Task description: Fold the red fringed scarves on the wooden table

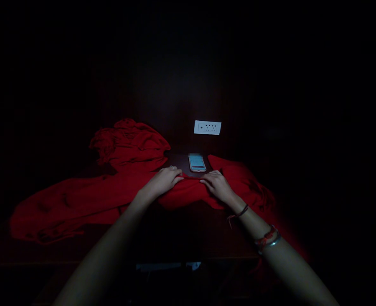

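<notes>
A long red cloth (92, 197) lies across the dark table, running from the left past the middle to the right. My left hand (165, 180), with a ring on one finger, pinches its far edge near the middle. A short way to the right, my right hand (218, 185) grips the same edge between thumb and fingers. Between the two hands the edge looks drawn fairly straight. On my right wrist are a thin cord and a bangle. What lies under my palms is hidden.
Behind my hands a lit phone (196, 162) lies on the table. A bunched red cloth (137, 144) is heaped at the back left. On the dark wall is a white socket panel (207, 127). The table's front edge (111, 262) shows dimly, and the surroundings are very dark.
</notes>
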`<state>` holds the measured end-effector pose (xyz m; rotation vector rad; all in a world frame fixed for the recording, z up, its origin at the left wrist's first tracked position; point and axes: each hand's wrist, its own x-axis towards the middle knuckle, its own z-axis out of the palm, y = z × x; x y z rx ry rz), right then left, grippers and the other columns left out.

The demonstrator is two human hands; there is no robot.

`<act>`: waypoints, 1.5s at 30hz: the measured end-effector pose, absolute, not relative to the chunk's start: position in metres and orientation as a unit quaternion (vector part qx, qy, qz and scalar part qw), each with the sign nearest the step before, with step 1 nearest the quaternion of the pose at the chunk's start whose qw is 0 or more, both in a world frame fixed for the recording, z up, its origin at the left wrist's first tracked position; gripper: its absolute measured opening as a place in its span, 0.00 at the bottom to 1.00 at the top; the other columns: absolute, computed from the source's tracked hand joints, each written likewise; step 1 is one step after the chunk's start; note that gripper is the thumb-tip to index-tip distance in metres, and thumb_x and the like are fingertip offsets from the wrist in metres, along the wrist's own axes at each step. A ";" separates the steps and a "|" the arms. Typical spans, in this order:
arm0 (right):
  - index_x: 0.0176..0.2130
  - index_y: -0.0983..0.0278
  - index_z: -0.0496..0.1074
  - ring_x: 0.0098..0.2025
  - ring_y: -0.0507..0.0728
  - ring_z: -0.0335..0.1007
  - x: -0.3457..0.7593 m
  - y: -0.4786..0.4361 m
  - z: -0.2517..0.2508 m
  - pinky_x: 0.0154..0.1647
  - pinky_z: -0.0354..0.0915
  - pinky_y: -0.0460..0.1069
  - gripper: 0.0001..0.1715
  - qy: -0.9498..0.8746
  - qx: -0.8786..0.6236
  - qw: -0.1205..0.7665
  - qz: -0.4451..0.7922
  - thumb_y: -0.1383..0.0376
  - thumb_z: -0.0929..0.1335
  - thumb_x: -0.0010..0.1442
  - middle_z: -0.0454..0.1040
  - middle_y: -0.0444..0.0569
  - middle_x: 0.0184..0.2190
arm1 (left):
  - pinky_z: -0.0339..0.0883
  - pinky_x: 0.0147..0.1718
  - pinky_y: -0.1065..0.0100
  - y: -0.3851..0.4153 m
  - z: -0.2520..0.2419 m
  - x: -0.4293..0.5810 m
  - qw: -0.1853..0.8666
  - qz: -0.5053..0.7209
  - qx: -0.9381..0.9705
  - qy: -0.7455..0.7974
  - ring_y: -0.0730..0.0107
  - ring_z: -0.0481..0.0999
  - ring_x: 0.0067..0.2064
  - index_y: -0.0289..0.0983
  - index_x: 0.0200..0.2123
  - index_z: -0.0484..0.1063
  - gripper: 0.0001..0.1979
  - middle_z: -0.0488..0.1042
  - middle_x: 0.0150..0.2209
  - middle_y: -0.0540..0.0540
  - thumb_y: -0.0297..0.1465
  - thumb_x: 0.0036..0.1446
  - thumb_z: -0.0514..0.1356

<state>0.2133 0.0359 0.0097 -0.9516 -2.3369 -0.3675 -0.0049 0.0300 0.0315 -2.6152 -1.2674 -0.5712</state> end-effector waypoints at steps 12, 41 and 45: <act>0.40 0.64 0.66 0.39 0.54 0.62 0.201 0.024 0.012 0.41 0.55 0.50 0.16 -0.904 -0.323 0.261 -0.103 0.58 0.61 0.55 0.70 0.49 0.36 | 0.59 0.35 0.71 0.026 0.019 0.018 0.048 -0.231 -0.895 -0.379 0.71 0.64 0.34 0.34 0.30 0.65 0.06 0.66 0.31 0.46 0.24 0.53 0.49; 0.33 0.65 0.69 0.35 0.54 0.63 0.215 0.032 0.015 0.39 0.55 0.49 0.10 -0.880 -0.344 0.300 -0.126 0.63 0.61 0.55 0.71 0.49 0.31 | 0.58 0.39 0.69 0.037 0.030 -0.015 0.065 -0.160 -0.914 -0.368 0.69 0.66 0.38 0.35 0.30 0.68 0.06 0.68 0.36 0.46 0.30 0.52 0.52; 0.34 0.64 0.68 0.36 0.54 0.63 0.215 0.033 0.013 0.39 0.56 0.49 0.10 -0.885 -0.339 0.297 -0.116 0.62 0.61 0.55 0.71 0.49 0.32 | 0.58 0.38 0.69 0.035 0.035 -0.014 0.074 -0.181 -0.909 -0.368 0.69 0.66 0.36 0.34 0.29 0.69 0.07 0.67 0.33 0.46 0.29 0.52 0.52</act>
